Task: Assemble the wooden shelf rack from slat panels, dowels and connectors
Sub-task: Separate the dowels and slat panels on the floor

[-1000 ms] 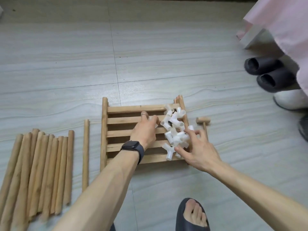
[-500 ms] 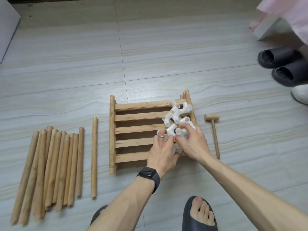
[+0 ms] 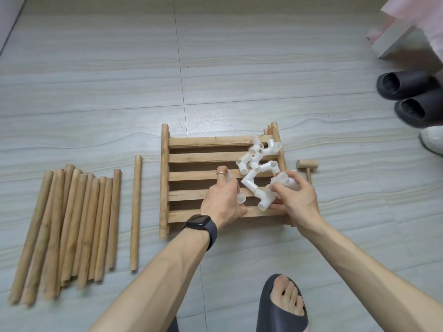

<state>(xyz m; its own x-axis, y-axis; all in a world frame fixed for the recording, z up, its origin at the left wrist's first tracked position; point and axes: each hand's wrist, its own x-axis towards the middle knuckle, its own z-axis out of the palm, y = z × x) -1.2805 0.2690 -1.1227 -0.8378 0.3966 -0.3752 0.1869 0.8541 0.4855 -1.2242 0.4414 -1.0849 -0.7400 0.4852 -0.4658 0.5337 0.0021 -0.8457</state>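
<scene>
A stack of wooden slat panels [image 3: 199,142] lies flat on the floor. A heap of white plastic connectors [image 3: 260,161] sits on its right half. My left hand [image 3: 223,200], with a watch on the wrist, grips a white connector [image 3: 240,198] over the lower slats. My right hand [image 3: 296,197] curls its fingers round other connectors [image 3: 280,180] at the panel's right edge. A bundle of several wooden dowels [image 3: 72,226] lies to the left, with one single dowel [image 3: 135,212] between it and the panels.
A small wooden mallet [image 3: 307,165] lies just right of the panels. Two dark slippers [image 3: 407,97] and a white shoe [image 3: 432,141] stand at the far right, under a pink cloth [image 3: 417,17]. My slippered foot [image 3: 281,305] is at the bottom.
My left hand came back from the middle slats to the heap, then drew left with a connector. My right hand closed on connectors at the right edge. The view shifted.
</scene>
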